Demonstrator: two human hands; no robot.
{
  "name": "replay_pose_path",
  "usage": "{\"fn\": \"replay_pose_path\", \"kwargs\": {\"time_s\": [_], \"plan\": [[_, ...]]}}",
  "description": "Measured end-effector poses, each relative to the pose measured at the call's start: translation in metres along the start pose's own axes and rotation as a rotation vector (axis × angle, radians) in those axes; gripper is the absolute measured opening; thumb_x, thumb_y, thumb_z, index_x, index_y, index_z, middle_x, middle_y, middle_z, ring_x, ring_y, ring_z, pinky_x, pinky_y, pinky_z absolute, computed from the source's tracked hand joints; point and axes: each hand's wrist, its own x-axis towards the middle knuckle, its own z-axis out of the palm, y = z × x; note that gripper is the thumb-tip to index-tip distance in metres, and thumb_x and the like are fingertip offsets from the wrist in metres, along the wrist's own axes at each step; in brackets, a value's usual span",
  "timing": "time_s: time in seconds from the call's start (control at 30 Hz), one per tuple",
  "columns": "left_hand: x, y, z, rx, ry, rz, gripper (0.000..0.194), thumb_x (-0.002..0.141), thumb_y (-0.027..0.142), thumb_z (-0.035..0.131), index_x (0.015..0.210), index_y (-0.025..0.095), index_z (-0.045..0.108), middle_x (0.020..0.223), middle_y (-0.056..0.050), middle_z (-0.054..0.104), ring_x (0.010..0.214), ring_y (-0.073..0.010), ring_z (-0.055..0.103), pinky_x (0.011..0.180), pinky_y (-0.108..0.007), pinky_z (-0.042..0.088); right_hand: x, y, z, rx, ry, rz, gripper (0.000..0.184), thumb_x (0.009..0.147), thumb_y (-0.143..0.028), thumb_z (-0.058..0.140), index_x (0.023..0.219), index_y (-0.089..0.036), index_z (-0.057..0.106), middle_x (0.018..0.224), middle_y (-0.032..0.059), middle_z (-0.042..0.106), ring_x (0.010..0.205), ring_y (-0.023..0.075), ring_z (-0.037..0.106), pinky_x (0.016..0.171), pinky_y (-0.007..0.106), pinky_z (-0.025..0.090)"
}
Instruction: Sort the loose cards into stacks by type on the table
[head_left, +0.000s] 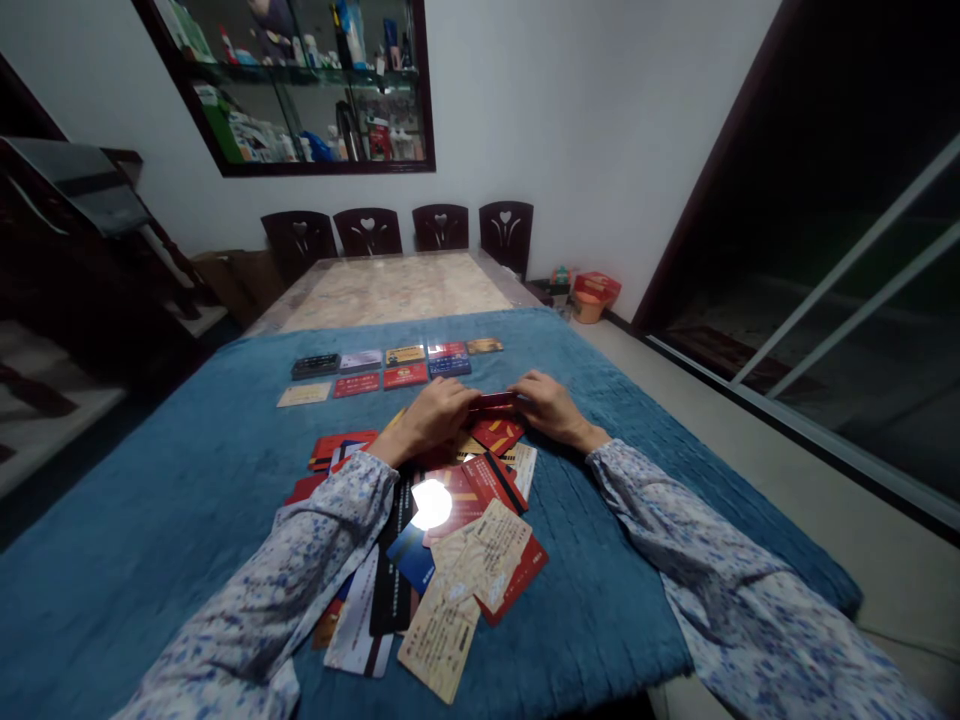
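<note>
My left hand [437,408] and my right hand [546,402] grip a red card [493,401] between them, tilted so its edge faces me; whether it is one card or a thin stack I cannot tell. Beneath and nearer to me spreads a loose pile of plastic cards: cream cards [442,640], a black card [386,590], a blue card [411,556], a white card [352,625] and a red card with a dark stripe [496,482]. Beyond my hands, cards lie sorted in two rows, among them a black stack [315,366], a yellow one [405,355] and a red one [406,376].
A blue cloth [225,480] covers the near part of a long table with a marbled top [397,285]. Several dark chairs [441,228] stand at its far end. An orange bucket [588,307] sits on the floor to the right.
</note>
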Motion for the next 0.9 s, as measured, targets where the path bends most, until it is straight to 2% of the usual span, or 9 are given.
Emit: {"fn": "replay_pose_path", "kwargs": {"time_s": [0.17,0.3,0.63,0.9], "plan": [[-0.002,-0.004,0.007,-0.033,0.095,-0.021,0.034,0.096,0.008,0.048,0.120,0.017,0.071,0.099,-0.010,0.074,0.089,-0.0205,0.064,0.084,-0.033,0.049,0.000,-0.002,0.003,0.053,0.055,0.037,0.020,0.098,-0.026,0.061,0.114,-0.020,0.072,0.100,0.0107,0.069,0.090,0.0237,0.063,0.084,0.036,0.052],[-0.003,-0.006,0.009,-0.067,0.141,-0.044,0.032,0.096,0.008,0.049,0.116,0.018,0.072,0.101,-0.010,0.074,0.091,-0.0205,0.065,0.084,-0.033,0.052,0.001,-0.006,0.005,0.060,0.096,0.039,0.025,0.096,-0.027,0.065,0.121,-0.021,0.067,0.096,0.0080,0.067,0.087,0.0232,0.063,0.082,0.036,0.053],[-0.005,0.002,0.005,-0.133,0.047,-0.115,0.042,0.094,0.013,0.057,0.135,0.018,0.063,0.118,-0.013,0.075,0.104,-0.0254,0.066,0.094,-0.040,0.054,0.001,-0.012,0.004,0.006,0.031,0.092,0.030,0.094,-0.015,0.063,0.123,-0.021,0.066,0.100,0.0089,0.068,0.091,0.0239,0.063,0.085,0.036,0.052],[-0.004,0.006,0.006,-0.103,-0.043,-0.209,0.055,0.088,0.010,0.060,0.143,0.020,0.056,0.132,-0.012,0.071,0.115,-0.0285,0.065,0.100,-0.044,0.050,0.000,-0.011,0.006,-0.068,-0.011,0.108,0.039,0.093,-0.017,0.062,0.132,-0.020,0.060,0.102,0.0102,0.071,0.090,0.0249,0.063,0.084,0.036,0.049]]}}
